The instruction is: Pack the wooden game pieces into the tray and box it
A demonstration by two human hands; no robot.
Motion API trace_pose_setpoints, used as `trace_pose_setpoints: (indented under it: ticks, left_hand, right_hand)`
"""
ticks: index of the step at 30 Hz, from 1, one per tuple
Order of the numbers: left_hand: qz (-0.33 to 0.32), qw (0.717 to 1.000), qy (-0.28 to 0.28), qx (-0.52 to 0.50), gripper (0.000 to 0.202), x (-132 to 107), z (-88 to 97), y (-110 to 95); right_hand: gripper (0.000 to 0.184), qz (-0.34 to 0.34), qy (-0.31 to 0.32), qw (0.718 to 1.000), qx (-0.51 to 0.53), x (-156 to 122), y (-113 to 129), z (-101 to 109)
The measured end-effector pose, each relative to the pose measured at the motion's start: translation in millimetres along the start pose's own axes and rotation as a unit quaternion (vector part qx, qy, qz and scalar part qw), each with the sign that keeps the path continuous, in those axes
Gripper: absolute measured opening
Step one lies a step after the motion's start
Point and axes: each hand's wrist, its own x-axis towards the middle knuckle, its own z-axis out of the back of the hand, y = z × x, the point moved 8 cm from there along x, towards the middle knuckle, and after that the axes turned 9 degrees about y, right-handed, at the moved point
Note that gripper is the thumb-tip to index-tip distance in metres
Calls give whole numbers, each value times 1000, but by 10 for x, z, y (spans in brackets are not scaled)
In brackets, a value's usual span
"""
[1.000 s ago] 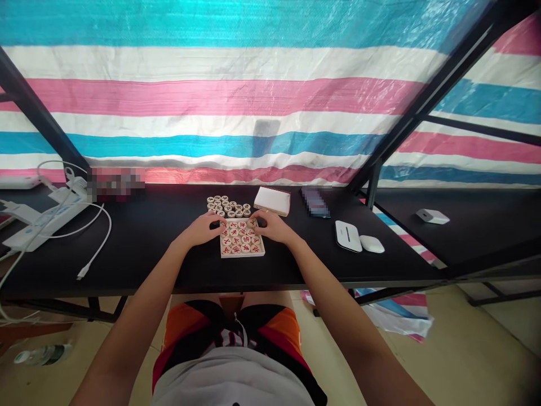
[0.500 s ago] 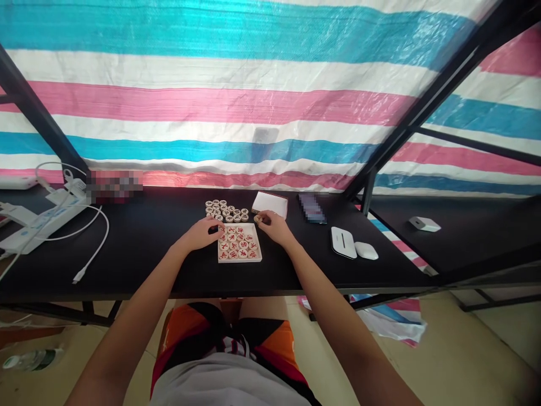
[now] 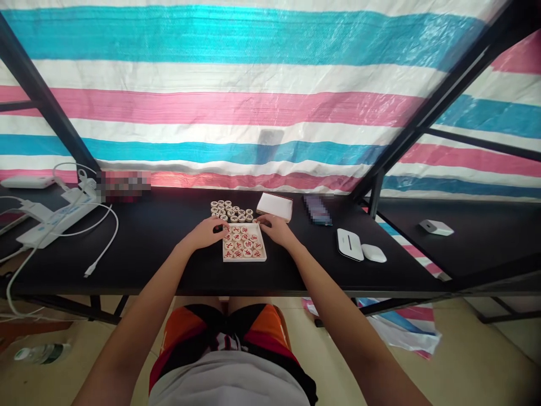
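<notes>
A shallow white box point(image 3: 244, 260) lies on the black table, holding rows of round Chinese chess pieces point(image 3: 238, 245) with red characters. My left hand point(image 3: 204, 234) curls its fingers and thumb over the upper left corner of the box. Just behind the box, more Chinese chess pieces point(image 3: 230, 212) with dark characters lie in a loose cluster. My right hand point(image 3: 276, 228) rests beside the upper right corner, its fingertips closed at a dark-lettered piece point(image 3: 255, 220) at the cluster's right end. The fingers partly cover that piece.
An open box lid point(image 3: 274, 206) lies behind my right hand. To the right are a blurred phone-like object point(image 3: 318, 210), a white device point(image 3: 349, 244) and a white case point(image 3: 374, 253). A power strip point(image 3: 57, 223) with white cables stands at left. Black metal bars point(image 3: 397, 146) slant beside the striped sheet.
My right hand has brought the dark-lettered piece left, against the cluster's right end. My left hand stays at the box corner. The whole view has shifted slightly.
</notes>
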Motion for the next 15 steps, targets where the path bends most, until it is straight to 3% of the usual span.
trace_pose_setpoints:
  ticks: [10,15]
  left_hand:
    - [-5,1000,-12,9,36,15,8,19]
    - [-8,1000,-8,20,37,29,4,15]
  right_hand:
    - [18,40,-44,998,6,-48,229,69]
    - [16,85,21,996,3,-60,375,-61]
